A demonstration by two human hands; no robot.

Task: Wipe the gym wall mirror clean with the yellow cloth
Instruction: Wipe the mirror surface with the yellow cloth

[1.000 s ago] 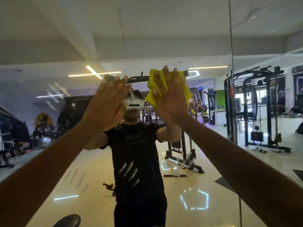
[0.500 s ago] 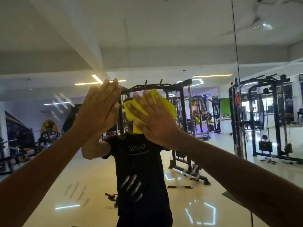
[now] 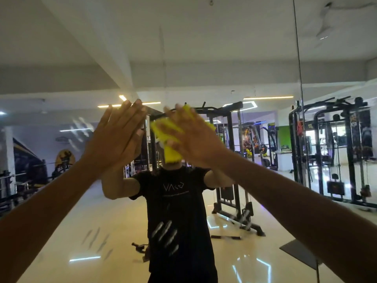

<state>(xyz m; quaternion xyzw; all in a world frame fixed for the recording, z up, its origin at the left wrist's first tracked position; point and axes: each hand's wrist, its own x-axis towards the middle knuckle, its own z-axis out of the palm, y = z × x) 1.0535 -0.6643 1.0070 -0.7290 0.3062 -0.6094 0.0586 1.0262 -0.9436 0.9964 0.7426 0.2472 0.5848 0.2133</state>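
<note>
The gym wall mirror [image 3: 204, 58] fills the whole view in front of me. My right hand [image 3: 191, 139] presses the yellow cloth [image 3: 170, 149] flat against the glass at head height, fingers spread over it and blurred by motion. The cloth shows below and around the palm. My left hand [image 3: 116, 139] rests flat on the mirror just left of it, fingers together, holding nothing. White finger-shaped smear marks [image 3: 166, 235] sit on the glass lower down, with more smears [image 3: 98, 242] at lower left and smears [image 3: 79, 129] at upper left.
A vertical seam [image 3: 298, 99] between mirror panels runs down at the right. The reflection shows a person in a black T-shirt [image 3: 177, 211], black cable machines [image 3: 230, 170] and racks [image 3: 336, 156], and a glossy pale floor.
My right hand has slid the yellow cloth leftward and slightly down across the glass, ending close to my left hand. The left hand has stayed pressed in place.
</note>
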